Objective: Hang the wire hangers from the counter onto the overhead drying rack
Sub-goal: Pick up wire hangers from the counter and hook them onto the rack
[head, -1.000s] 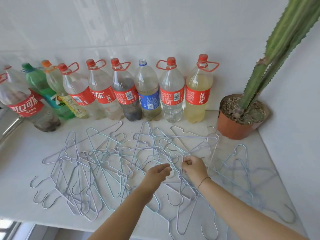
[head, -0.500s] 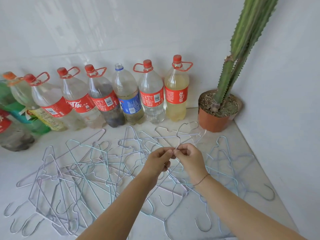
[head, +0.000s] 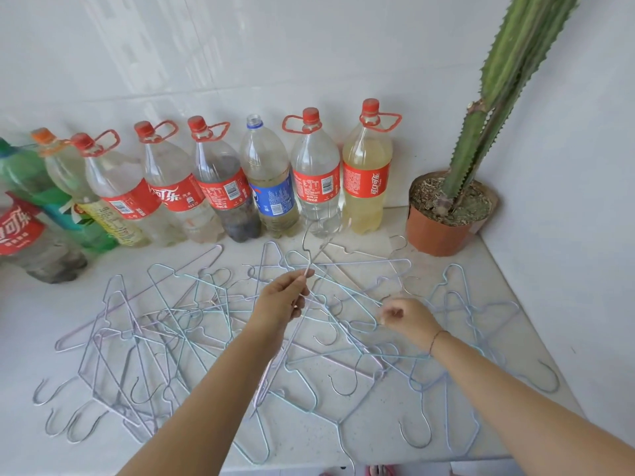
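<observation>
Right hand [head: 405, 319] has drawn off, grip unclear — left hand [head: 281, 300] pinches hanger [head: 316, 257], hook toward bottles [head: 316, 180].

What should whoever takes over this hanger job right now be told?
Left hand: fingers pinch one wire hanger at its neck, raised off the pile of hangers, hook up.
Right hand: low over the pile's right side, fingers curled; whether it grips a wire is unclear.
The pile lies tangled on the counter, in front of a row of bottles. The drying rack is out of view.
Done: nothing shown hung. Left: hang the held one, then all the rest.
</observation>
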Motion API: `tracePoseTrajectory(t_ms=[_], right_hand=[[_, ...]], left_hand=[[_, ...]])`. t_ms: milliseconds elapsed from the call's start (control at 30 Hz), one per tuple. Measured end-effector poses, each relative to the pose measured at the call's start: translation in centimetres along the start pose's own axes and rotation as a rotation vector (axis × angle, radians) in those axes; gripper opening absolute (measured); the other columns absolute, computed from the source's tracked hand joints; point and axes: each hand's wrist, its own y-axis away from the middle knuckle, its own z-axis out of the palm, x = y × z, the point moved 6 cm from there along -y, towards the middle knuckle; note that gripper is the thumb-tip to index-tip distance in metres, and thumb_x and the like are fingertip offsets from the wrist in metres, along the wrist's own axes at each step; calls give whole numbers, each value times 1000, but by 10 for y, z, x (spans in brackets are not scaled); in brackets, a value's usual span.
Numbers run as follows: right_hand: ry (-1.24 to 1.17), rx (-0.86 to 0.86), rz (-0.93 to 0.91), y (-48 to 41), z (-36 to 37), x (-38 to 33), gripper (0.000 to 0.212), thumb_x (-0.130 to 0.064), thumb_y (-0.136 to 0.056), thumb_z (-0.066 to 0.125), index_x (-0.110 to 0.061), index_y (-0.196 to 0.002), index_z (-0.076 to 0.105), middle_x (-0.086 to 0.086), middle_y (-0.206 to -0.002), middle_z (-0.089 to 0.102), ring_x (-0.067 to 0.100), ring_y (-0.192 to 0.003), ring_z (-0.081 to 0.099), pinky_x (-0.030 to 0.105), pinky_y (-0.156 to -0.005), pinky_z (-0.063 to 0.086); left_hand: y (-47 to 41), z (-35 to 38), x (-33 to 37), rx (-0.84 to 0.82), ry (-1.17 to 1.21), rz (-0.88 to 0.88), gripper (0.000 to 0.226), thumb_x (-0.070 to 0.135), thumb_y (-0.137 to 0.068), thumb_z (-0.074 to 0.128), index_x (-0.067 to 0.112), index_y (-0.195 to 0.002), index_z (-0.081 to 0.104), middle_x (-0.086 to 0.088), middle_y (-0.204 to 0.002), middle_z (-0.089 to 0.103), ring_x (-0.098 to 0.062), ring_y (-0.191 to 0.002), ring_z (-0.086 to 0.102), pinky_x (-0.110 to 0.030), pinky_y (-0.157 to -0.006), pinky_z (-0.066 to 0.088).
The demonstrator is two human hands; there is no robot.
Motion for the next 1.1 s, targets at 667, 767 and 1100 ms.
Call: tracePoseTrajectory(t_ms=[667, 767, 1100], right_hand=[[-134, 124, -111, 5, 3, -38, 10, -11, -83, 62, -18, -77, 62, -6, -63, 62, 6, -53, 54, 21, -57, 44], [-446, 67, -85, 4, -4, -72, 4, -7, -87, 59, -6, -84, 60, 5, -58, 55, 4, -36, 43, 18, -40, 37], [-697, -314, -150, 53, 66, -172, 12, -2, -91, 49, -4, -88, 60, 7, -62, 51, 6, -38, 41, 18, -38, 32]], left_hand=[[21, -51, 25, 203, 175, 100, 26, 0, -95, 41, 14, -96, 63, -1, -71, 53, -9, -55, 48, -17, -53, 39], [31, -59, 31, 271, 210, 130, 24, 2, -95, 42, 14, -94, 63, -1, -71, 52, -8, -54, 45, -15, -48, 38], [120, -122, 27, 539, 341, 225, 22, 3, -96, 43, 12, -92, 63, -1, -68, 51, -4, -47, 45, -13, -45, 35]])
